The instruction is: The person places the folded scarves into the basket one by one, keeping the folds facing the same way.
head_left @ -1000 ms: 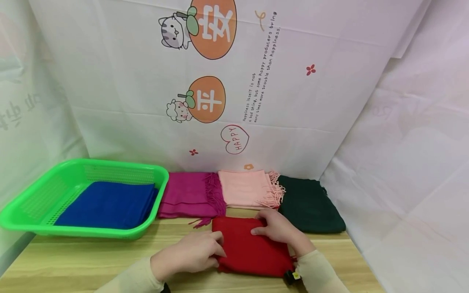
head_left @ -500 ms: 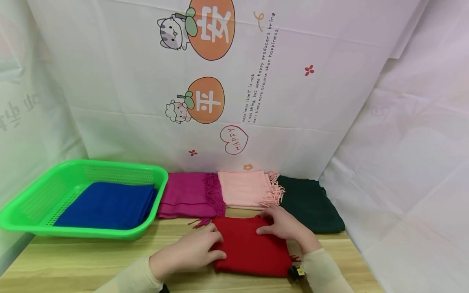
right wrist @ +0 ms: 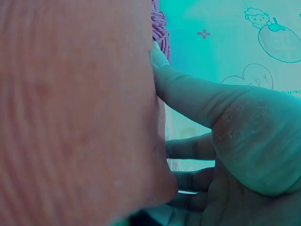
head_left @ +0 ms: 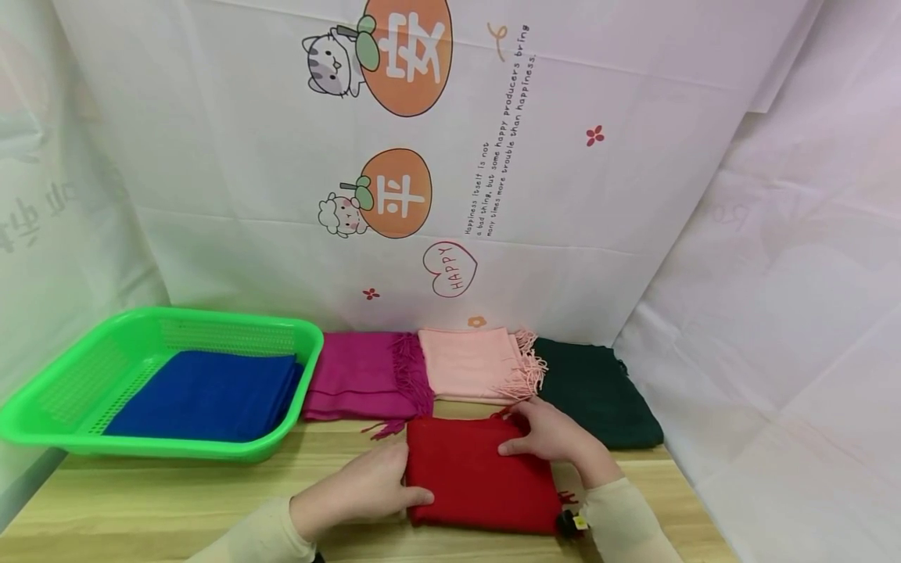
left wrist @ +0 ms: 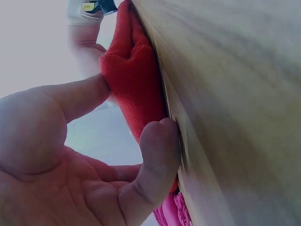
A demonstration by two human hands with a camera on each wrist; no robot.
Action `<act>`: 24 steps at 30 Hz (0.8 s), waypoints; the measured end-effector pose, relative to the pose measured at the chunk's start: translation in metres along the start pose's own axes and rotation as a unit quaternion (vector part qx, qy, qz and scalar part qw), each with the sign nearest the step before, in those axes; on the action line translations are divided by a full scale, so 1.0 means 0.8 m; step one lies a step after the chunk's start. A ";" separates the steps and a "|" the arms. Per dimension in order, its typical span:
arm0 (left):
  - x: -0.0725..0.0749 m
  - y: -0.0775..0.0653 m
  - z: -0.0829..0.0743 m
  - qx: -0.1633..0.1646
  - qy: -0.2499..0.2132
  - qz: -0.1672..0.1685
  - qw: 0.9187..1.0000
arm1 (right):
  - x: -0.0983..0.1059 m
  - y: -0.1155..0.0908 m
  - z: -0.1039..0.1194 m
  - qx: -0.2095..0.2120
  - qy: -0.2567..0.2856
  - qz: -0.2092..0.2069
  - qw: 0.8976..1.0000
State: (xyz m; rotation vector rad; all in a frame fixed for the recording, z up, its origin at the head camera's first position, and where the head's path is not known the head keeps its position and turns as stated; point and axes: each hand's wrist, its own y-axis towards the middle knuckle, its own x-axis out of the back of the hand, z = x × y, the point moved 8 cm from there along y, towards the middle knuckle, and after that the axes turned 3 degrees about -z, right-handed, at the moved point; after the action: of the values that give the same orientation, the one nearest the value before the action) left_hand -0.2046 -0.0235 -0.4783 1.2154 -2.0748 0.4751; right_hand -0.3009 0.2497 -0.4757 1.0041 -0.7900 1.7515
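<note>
A folded red scarf (head_left: pixel 479 473) lies on the wooden table in front of the person, with bits of fringe showing at its right side. The left hand (head_left: pixel 369 485) holds its left edge: the thumb lies on top, and in the left wrist view a fingertip (left wrist: pixel 160 136) is low at the edge by the tabletop. At the far right corner, the right hand (head_left: pixel 552 438) grips the scarf, thumb on top and the other fingers around the edge. Close up in the right wrist view, the scarf (right wrist: pixel 80 113) fills the left half, with the thumb across its rim.
A green plastic basket (head_left: pixel 162 313) at the left holds a folded blue cloth (head_left: pixel 211 395). Along the back lie a folded magenta scarf (head_left: pixel 359 375), a pink scarf (head_left: pixel 468 363) and a dark green one (head_left: pixel 594 391). A printed white sheet (head_left: pixel 563 195) hangs behind.
The left hand's fingers have gone from curled on top of the red scarf to its left edge, thumb on top. The right hand has shifted slightly right along the far corner.
</note>
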 end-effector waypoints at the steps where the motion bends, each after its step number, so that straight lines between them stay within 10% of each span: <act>1: -0.001 -0.001 0.000 0.001 -0.013 0.003 1.000 | 0.000 0.000 -0.001 -0.003 0.000 0.001 1.000; 24: -0.007 0.008 0.009 0.016 -0.076 0.012 0.997 | -0.015 -0.003 -0.012 -0.098 0.021 0.030 0.995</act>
State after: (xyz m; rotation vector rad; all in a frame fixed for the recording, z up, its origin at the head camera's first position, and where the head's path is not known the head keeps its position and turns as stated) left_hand -0.2105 -0.0212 -0.4870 1.2826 -2.2194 0.4403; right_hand -0.2990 0.2540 -0.4905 0.8176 -0.9534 1.7035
